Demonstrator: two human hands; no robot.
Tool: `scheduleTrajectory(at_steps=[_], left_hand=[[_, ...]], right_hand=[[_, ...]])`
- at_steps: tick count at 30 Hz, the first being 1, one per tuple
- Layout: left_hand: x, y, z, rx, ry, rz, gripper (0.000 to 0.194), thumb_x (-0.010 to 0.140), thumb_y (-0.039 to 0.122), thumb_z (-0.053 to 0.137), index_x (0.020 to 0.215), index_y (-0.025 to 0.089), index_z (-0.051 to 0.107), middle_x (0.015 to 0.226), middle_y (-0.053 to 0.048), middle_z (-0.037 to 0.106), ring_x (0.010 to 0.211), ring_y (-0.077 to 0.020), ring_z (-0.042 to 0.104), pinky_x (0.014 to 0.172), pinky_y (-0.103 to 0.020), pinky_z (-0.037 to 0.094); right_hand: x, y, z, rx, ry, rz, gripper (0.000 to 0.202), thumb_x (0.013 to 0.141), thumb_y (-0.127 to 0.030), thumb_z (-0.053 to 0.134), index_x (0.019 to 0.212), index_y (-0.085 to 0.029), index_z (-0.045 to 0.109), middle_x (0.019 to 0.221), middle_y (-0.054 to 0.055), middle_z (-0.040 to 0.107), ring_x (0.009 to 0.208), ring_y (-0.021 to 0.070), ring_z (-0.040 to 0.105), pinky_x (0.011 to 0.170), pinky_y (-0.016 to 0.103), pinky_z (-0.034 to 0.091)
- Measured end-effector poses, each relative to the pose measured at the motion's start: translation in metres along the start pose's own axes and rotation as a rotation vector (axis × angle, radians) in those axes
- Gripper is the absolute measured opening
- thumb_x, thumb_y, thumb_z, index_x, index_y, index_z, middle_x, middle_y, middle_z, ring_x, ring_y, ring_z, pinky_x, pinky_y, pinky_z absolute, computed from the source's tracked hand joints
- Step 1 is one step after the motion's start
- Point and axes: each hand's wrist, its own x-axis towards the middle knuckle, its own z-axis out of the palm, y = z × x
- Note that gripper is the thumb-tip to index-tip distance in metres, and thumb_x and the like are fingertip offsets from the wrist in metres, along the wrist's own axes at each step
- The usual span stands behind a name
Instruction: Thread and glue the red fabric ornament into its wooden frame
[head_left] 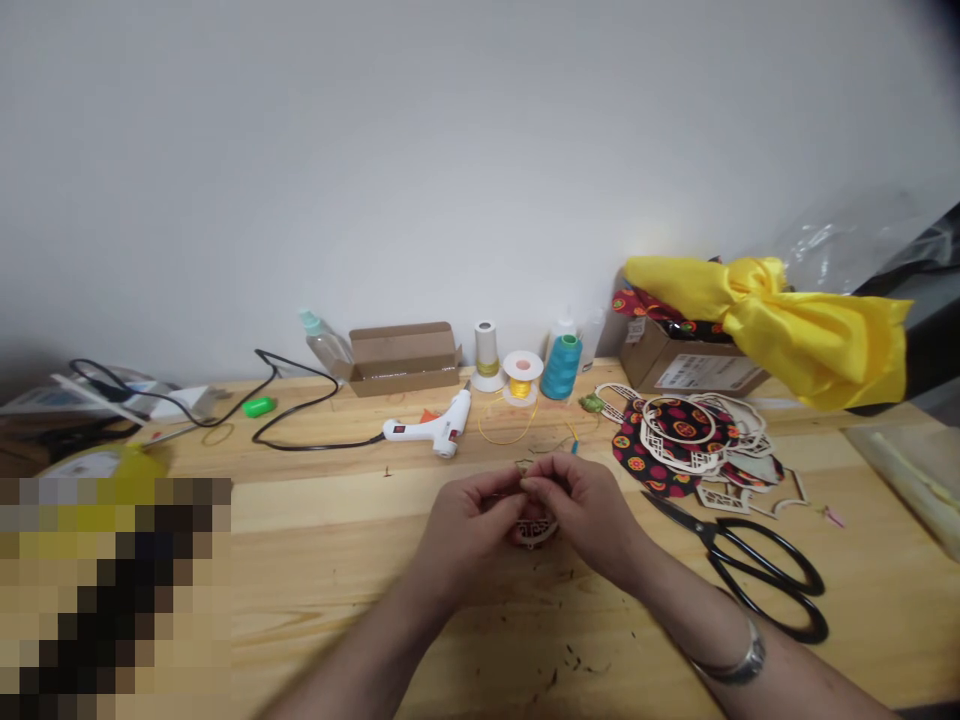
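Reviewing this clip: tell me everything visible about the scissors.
The scissors have two large, black, looped handles joined at a pivot to pointed, dark blades that look like metal. The blades appear closed. They lie flat on the wooden table, right of the right hand, tips pointing forward and leftward. Neither hand touches them.

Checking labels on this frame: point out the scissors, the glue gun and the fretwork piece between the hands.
Scissors (705, 533): head view, on the pivot.
Glue gun (444, 432): head view, on the white body.
Fretwork piece (537, 533): head view, on its visible lower part.
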Motion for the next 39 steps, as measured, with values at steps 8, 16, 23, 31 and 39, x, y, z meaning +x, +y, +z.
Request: scheduleTrajectory(at_steps=[8,16,23,31,39], left_hand=[[0.001,0.0,0.0,0.152,0.149,0.014,0.015,0.068,0.019,0.059,0.075,0.017,0.072,0.059,0.0,0.067,0.055,-0.0133,0.058,0.053,-0.022,0.045],[0.002,0.0,-0.004,0.106,0.088,0.031,0.012,0.068,0.02,0.06,0.071,0.014,0.07,0.058,-0.001,0.065,0.051,-0.0099,0.052,0.05,-0.019,0.04],[0.003,0.0,-0.006,0.031,0.016,0.011,0.011,0.068,0.021,0.062,0.07,0.013,0.069,0.062,-0.003,0.067,0.054,-0.01,0.053,0.052,-0.019,0.04],[0.002,-0.003,-0.008,-0.048,-0.029,0.024,0.012,0.07,0.023,0.063,0.071,0.012,0.069,0.062,-0.004,0.067,0.053,-0.0086,0.052,0.051,-0.018,0.039],[0.002,-0.005,-0.009,-0.1,-0.04,0.03,0.009,0.067,0.022,0.066,0.069,0.013,0.069,0.057,0.0,0.064,0.049,-0.007,0.051,0.05,-0.018,0.039]], right_hand=[[0.0,-0.004,0.0,0.152,-0.025,0.034,0.008,0.072,-0.019,0.055,0.066,-0.019,0.06,0.056,-0.003,0.059,0.052,0.0114,0.052,0.049,0.021,0.04],[0.003,-0.006,0.0,0.323,-0.038,0.163,0.009,0.068,-0.024,0.061,0.065,-0.017,0.057,0.052,-0.004,0.056,0.044,0.0082,0.047,0.043,0.02,0.037],[0.003,-0.012,-0.003,0.498,-0.055,0.269,0.018,0.062,-0.029,0.067,0.064,-0.015,0.055,0.049,-0.005,0.054,0.039,0.0055,0.044,0.039,0.017,0.034],[0.002,-0.01,-0.004,0.666,-0.155,0.32,0.024,0.06,-0.03,0.071,0.066,-0.013,0.055,0.045,-0.006,0.052,0.037,0.0032,0.04,0.037,0.015,0.029],[0.001,-0.01,-0.005,0.778,-0.227,0.355,0.022,0.061,-0.027,0.072,0.063,-0.012,0.056,0.042,-0.005,0.052,0.036,0.0029,0.042,0.037,0.014,0.03]])
